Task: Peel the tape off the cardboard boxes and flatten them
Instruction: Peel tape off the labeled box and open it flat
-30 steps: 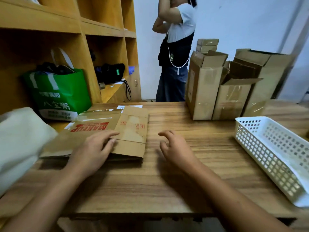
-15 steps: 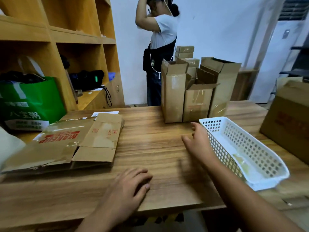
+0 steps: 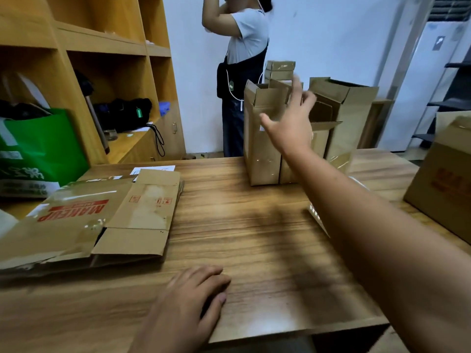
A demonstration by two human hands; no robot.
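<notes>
Cardboard boxes (image 3: 262, 149) that aren't done yet stand upright in a cluster at the far side of the tabletop (image 3: 254, 238), flaps open, shiny tape on their sides. A flattened box (image 3: 102, 217) lies over at the left. Looks like the done pile to me, parked there so it doesn't crowd the working spot.

The right hand (image 3: 290, 126) is stretched out in front of the tallest box, up near its open top. The grip is wide, fingers spread, holding nothing, and I can't tell if it touches the cardboard. My guess is it's going for that one.

The left hand (image 3: 188, 301) lies flat on the tabletop near the front edge, fingers relaxed, nothing in it, probably propping up the lean. Another big box (image 3: 443, 187) sits at the right edge.
</notes>
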